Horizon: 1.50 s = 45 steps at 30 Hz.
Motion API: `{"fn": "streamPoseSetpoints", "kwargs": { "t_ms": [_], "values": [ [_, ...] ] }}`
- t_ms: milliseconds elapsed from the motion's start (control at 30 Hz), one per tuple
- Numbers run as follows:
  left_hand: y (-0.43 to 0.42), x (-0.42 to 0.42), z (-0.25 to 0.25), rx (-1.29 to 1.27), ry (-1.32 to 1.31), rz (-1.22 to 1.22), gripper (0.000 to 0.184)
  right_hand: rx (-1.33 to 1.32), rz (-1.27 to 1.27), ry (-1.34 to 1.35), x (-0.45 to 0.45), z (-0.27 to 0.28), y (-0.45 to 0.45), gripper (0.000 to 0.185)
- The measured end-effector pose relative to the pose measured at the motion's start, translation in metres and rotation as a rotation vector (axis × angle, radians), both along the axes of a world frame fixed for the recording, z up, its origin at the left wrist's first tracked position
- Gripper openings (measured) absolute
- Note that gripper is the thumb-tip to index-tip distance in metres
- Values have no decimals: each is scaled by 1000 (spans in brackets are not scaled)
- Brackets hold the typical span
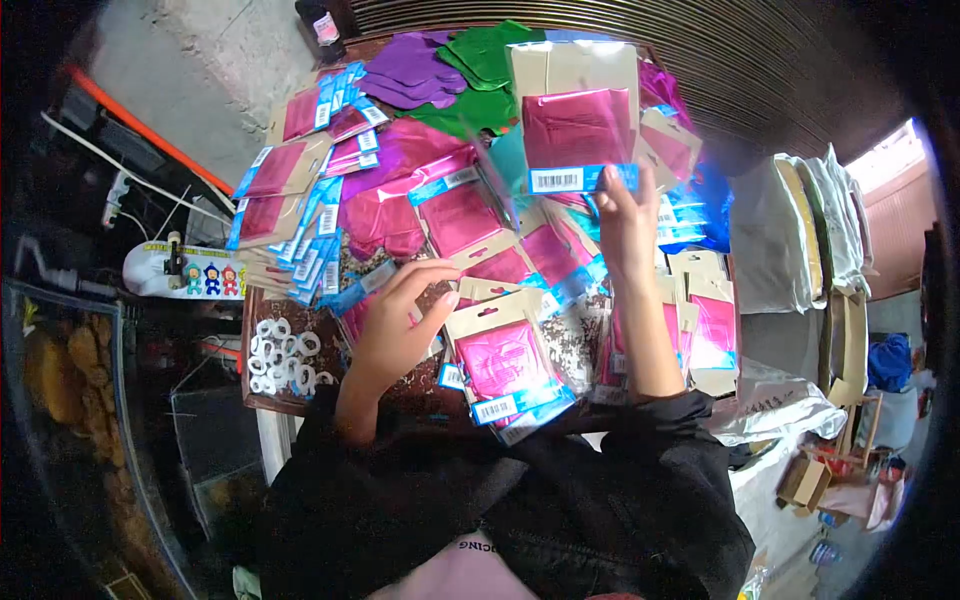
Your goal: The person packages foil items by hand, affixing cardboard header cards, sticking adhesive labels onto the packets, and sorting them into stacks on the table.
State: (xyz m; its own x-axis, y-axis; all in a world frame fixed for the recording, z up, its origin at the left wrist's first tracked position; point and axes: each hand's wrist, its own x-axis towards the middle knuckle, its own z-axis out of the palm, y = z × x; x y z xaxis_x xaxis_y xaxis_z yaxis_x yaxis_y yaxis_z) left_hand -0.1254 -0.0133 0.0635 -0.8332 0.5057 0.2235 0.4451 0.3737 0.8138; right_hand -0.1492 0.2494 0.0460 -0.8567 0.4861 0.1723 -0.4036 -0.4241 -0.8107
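Observation:
My right hand (632, 215) holds up a packet of pink foil (578, 125) by its lower right corner, thumb on the blue barcode strip. The packet has a tan card back and is raised above the pile. My left hand (395, 325) hovers over the middle of the table, fingers curved and apart, with nothing visible in it. Its thumb is close to a stack of similar pink packets (500, 360) at the front edge. More pink packets (460, 215) lie loosely between the hands, partly overlapping.
Piled packets (280, 185) line the left side of the table. Purple foil pieces (415, 70) and green foil pieces (485, 60) lie at the back. White rings (285, 355) are heaped at the left front corner. Large silvery bags (780, 235) stand on the right.

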Motion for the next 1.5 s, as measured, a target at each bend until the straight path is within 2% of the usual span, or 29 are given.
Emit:
{"fn": "streamPoseSetpoints", "kwargs": {
  "t_ms": [267, 400, 600, 767, 933, 1067, 1100, 1233, 1267, 1300, 1333, 1367, 1400, 1467, 1500],
  "values": [
    [-1, 6, 3, 15, -53, 20, 29, -67, 68, -7, 32, 8, -28, 26],
    [0, 6, -8, 165, -174, 62, 33, -37, 59, -17, 46, 17, -45, 31],
    [1, 5, -2, 196, -171, 35, 38, 45, 30, -36, 58, 14, -56, 33],
    [-1, 3, -6, 289, -62, 151, 43, 107, 55, -61, 62, 16, -57, 30],
    [-2, 3, 4, 243, 157, 398, 46, 309, 179, -208, 59, 10, -48, 21],
    [-10, 5, 6, -39, 140, -37, 40, 710, 678, -281, 48, 15, -41, 14],
    [-13, 4, 5, -41, 138, -30, 40, 747, 721, -264, 44, 13, -42, 13],
    [-28, 0, -11, -127, -584, -75, 35, 806, 802, -317, 18, 16, -34, 17],
    [-31, 0, -13, -126, -587, -64, 35, 837, 714, -209, 1, 4, -23, 19],
    [-33, -1, -15, -42, -569, 18, 34, 797, 632, -282, -10, 1, -13, 21],
    [-37, -2, -17, 44, -545, 112, 32, 891, 512, -365, -23, 5, 0, 21],
    [-44, -3, -17, 129, -512, 217, 30, 1151, 239, -286, -34, 8, 8, 23],
    [-53, -3, -18, 213, -473, 331, 28, 1394, 46, -318, -62, -22, 39, 31],
    [-76, -9, -25, 197, -261, 484, 27, 1704, -262, -248, -89, -41, 64, 43],
    [-89, -11, -21, 194, -247, 536, 27, 1719, -230, -198, -103, -48, 74, 50]
  ]
}}
